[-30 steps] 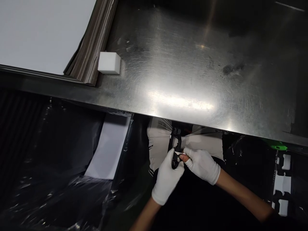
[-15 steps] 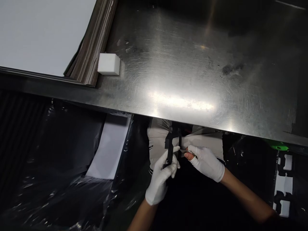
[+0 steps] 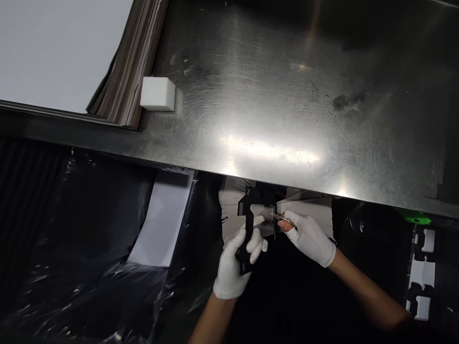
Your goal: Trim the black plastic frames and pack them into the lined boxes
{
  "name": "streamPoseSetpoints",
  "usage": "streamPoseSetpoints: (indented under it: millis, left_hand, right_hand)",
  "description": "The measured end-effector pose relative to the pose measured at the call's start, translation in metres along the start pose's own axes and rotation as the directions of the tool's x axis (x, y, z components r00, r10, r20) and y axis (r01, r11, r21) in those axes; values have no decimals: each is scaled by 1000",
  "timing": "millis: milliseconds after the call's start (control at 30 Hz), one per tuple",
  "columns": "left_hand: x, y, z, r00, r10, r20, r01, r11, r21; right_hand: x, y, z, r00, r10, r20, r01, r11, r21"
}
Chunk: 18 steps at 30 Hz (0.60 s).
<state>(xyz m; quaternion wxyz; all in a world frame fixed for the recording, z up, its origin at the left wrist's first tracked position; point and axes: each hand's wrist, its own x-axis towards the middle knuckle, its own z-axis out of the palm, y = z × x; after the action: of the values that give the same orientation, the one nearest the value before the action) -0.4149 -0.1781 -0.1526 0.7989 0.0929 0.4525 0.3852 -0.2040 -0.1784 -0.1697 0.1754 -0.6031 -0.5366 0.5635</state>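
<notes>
Both hands wear white gloves and work just below the front edge of a steel table (image 3: 272,110). My left hand (image 3: 236,260) is closed round a black plastic part (image 3: 247,224), an angular frame-like piece held upright. My right hand (image 3: 310,239) pinches a small thin blade (image 3: 279,217) between thumb and a bare fingertip, its tip at the right side of the black part. Behind the hands, under the table edge, lies something white (image 3: 304,210) I cannot make out.
A white foam block (image 3: 158,93) sits on the table beside a stack of grey sheets (image 3: 127,81) topped by a white board (image 3: 57,48). Black plastic film (image 3: 79,239) and a white sheet (image 3: 161,224) lie lower left. White parts with black inserts (image 3: 419,272) stand at right.
My left hand has slid down the black part and drawn it left, away from the right hand. The right hand has lifted slightly, the blade now clear beside the part.
</notes>
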Motion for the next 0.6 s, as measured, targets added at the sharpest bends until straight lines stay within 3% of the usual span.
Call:
streamPoseSetpoints:
  millis: [133, 333, 467, 600]
  left_hand:
    - [2, 2, 4, 999, 32, -6, -32, 999, 4]
    - [2, 8, 11, 987, 122, -110, -123, 992, -7]
    - [4, 14, 11, 978, 69, -195, -101, 981, -163]
    - [7, 16, 9, 966, 20, -256, -78, 973, -218]
  right_hand:
    - [1, 0, 1, 1000, 2, 17, -2, 1000, 4]
    - [3, 2, 1, 1000, 18, 19, -17, 1000, -19]
    - [4, 2, 1, 1000, 15, 20, -14, 999, -39]
    - [5, 0, 1, 1000, 14, 24, -13, 998, -54]
